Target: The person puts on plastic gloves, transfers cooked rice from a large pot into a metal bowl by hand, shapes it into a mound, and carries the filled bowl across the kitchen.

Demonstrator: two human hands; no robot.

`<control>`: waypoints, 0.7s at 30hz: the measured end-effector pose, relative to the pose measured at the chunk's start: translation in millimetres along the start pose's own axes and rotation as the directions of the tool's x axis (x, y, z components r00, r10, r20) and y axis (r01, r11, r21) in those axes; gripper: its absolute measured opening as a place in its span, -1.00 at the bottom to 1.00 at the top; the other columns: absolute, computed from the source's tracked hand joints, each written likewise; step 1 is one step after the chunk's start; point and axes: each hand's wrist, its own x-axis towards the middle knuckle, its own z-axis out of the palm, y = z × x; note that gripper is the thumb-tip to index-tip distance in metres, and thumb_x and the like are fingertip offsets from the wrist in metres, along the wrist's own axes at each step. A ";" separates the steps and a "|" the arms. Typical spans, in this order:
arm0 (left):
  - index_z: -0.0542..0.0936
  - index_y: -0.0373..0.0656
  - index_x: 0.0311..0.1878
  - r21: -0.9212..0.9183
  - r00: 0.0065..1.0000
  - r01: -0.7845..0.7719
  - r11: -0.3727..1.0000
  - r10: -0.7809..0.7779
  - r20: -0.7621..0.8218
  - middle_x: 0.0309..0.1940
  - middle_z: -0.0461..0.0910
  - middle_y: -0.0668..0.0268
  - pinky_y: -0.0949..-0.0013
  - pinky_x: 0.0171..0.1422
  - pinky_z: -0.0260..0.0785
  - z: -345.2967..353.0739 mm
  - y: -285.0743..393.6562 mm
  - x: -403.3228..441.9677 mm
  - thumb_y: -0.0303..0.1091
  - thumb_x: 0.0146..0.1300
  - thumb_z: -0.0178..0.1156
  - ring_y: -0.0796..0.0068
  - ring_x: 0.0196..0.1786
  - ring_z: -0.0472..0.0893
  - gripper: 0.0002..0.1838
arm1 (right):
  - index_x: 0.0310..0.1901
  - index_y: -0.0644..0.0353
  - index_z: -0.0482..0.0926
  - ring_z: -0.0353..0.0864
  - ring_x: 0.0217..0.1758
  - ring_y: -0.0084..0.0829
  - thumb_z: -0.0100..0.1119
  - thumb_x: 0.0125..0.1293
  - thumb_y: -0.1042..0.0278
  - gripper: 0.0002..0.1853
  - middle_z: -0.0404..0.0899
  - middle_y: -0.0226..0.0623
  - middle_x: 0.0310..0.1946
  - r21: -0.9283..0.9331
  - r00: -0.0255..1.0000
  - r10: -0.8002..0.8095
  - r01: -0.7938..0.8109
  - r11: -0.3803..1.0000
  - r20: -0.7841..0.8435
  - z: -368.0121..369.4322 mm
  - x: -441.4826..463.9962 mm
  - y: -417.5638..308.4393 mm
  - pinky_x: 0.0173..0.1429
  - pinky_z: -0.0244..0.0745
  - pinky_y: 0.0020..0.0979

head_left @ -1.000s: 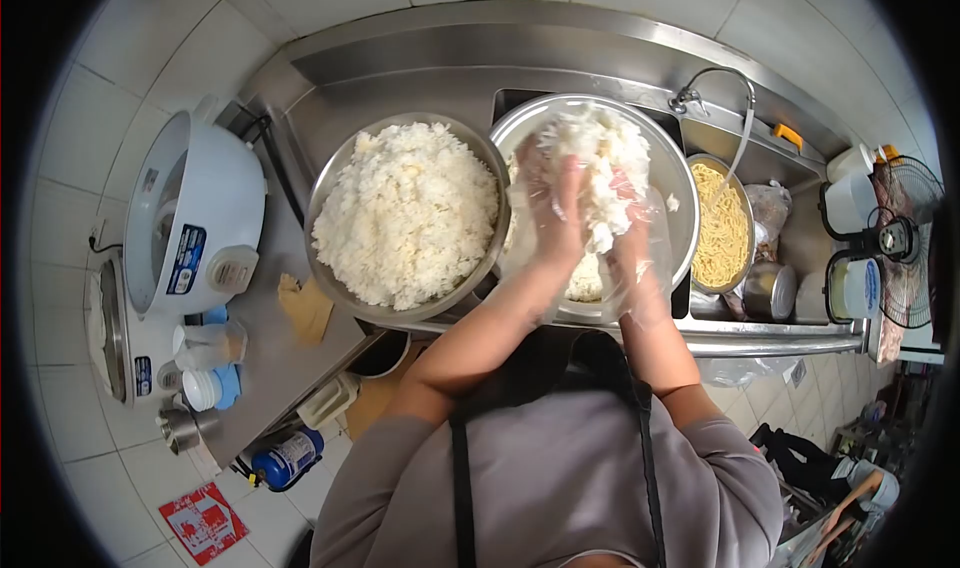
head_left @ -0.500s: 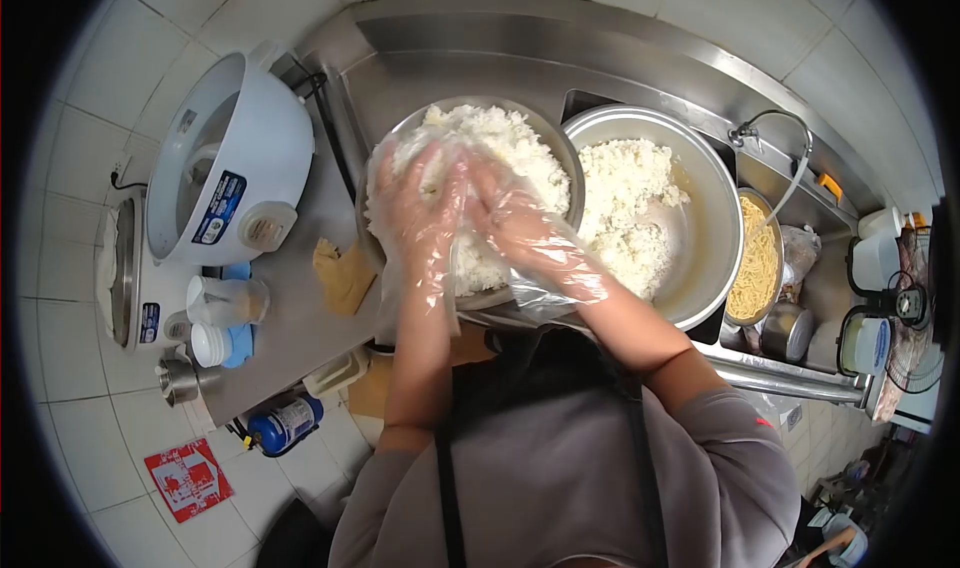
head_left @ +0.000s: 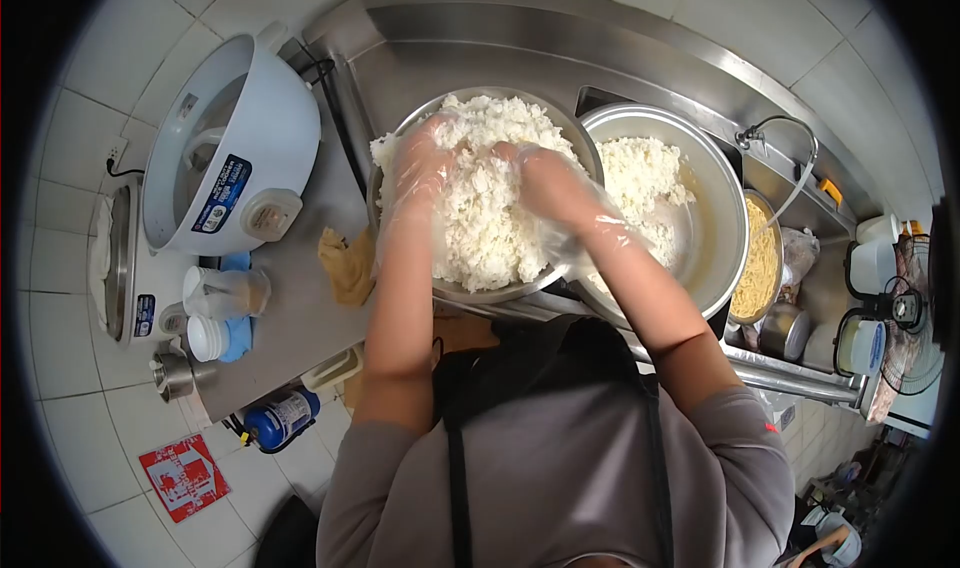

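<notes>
A wide metal bowl (head_left: 594, 148) is heaped with white cooked rice (head_left: 490, 233). My left hand (head_left: 422, 163), in a clear plastic glove, grips rice at the bowl's left side, its fingertips partly buried. On the right of the heap, my right hand (head_left: 552, 183) wears a glove of the same kind; its fingers are curled into the rice and their tips are hidden. Right beside the bowl stands a large round pot (head_left: 722, 238) with more cooked rice (head_left: 640, 173) along its left side.
A pale blue rice cooker (head_left: 270, 118) stands at the left, near a tan cloth (head_left: 345, 266) and a clear plastic jug (head_left: 235, 293). At the right, a bowl of yellow noodles (head_left: 758, 268) sits by a tap hose (head_left: 808, 148). A blue fire extinguisher (head_left: 280, 423) is below the counter.
My hands have moved apart from close together over the rice. The left is now at the heap's left side, the right at its right, and more of the rice shows between them.
</notes>
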 end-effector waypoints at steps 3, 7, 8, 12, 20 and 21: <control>0.54 0.11 0.10 -0.103 1.000 -0.022 0.994 0.023 0.014 -0.07 0.59 0.10 0.21 0.14 0.37 -4.2 -1.7 -2.2 -0.35 0.03 0.35 0.12 0.05 0.56 -0.51 | 0.18 0.02 0.47 0.59 -0.08 -0.03 -0.04 0.07 0.69 -0.41 0.60 0.06 -0.24 -0.063 1.000 0.011 -0.010 0.998 0.010 -17.9 -1.7 -11.1 0.03 0.45 -0.13; 0.51 0.06 0.14 0.011 1.000 -0.006 1.000 0.006 0.027 0.01 0.57 0.10 0.19 0.17 0.36 -13.1 15.3 -17.0 -0.35 -0.01 0.35 0.12 0.13 0.52 -0.45 | 0.16 0.11 0.46 0.59 -0.07 -0.01 0.16 0.10 0.51 -0.49 0.61 0.04 -0.24 -0.260 1.000 0.012 -0.008 0.965 0.013 -23.9 4.3 -14.1 0.02 0.47 -0.13; 0.51 0.07 0.15 0.046 0.999 -0.049 0.998 0.048 0.019 0.02 0.56 0.09 0.18 0.19 0.35 -14.4 13.8 -19.3 -0.29 0.00 0.37 0.12 0.15 0.51 -0.44 | 0.15 0.13 0.45 0.59 -0.07 -0.01 0.23 0.09 0.45 -0.49 0.61 0.03 -0.24 -0.318 1.000 0.001 0.004 0.948 0.016 -22.4 7.4 -12.0 0.02 0.47 -0.13; 0.38 0.16 0.33 0.242 0.992 -0.124 0.962 0.116 0.051 0.23 0.44 0.10 0.24 0.34 0.22 -37.7 28.2 -40.5 -0.15 0.14 0.26 0.14 0.30 0.41 -0.37 | 0.13 0.18 0.44 0.58 -0.05 0.00 0.39 0.01 0.30 -0.40 0.59 0.03 -0.22 -0.265 0.991 -0.118 0.097 0.959 -0.063 -47.6 1.4 -26.8 0.02 0.47 -0.13; 0.42 0.08 0.29 -0.057 0.991 0.053 0.997 -0.060 -0.118 0.24 0.40 0.03 0.18 0.34 0.22 -74.4 -23.5 -11.4 0.06 0.26 0.11 0.05 0.29 0.39 -0.44 | 0.03 0.17 0.52 0.54 0.04 -0.05 0.35 0.05 0.42 -0.55 0.52 -0.04 0.02 -0.160 0.998 -0.013 0.004 0.987 -0.056 -54.3 -1.8 -39.3 0.12 0.44 -0.18; 0.47 0.03 0.25 -0.098 0.975 0.085 0.992 -0.103 -0.195 0.21 0.44 0.01 0.17 0.32 0.24 -67.4 -43.8 -2.2 0.04 0.28 0.08 0.04 0.27 0.40 -0.47 | 0.01 0.17 0.53 0.56 0.02 -0.07 0.34 0.06 0.41 -0.58 0.54 -0.06 0.01 -0.134 0.993 -0.054 0.040 0.990 -0.105 -52.6 -3.7 -35.8 0.11 0.45 -0.17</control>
